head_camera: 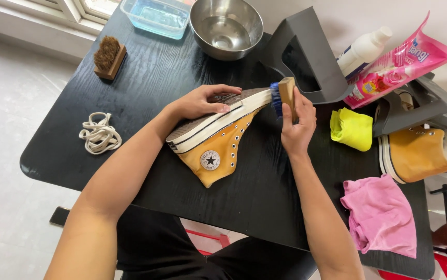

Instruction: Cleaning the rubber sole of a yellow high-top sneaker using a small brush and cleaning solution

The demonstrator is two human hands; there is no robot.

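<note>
Two hands on yellow sneaker point(218, 148), right hand point(297, 127) gripping blue-bristled brush point(282, 96), pink pouch point(397, 65) perhaps leaning behind

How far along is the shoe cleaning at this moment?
Done: the laces are out, lying loose on the table. In hand: the left hand holds the shoe sole-up while the right hand presses a blue-bristled brush to its toe end. Left, by the look of it: the second shoe sits aside at the right, and the pink cloth lies crumpled nearby.
</note>
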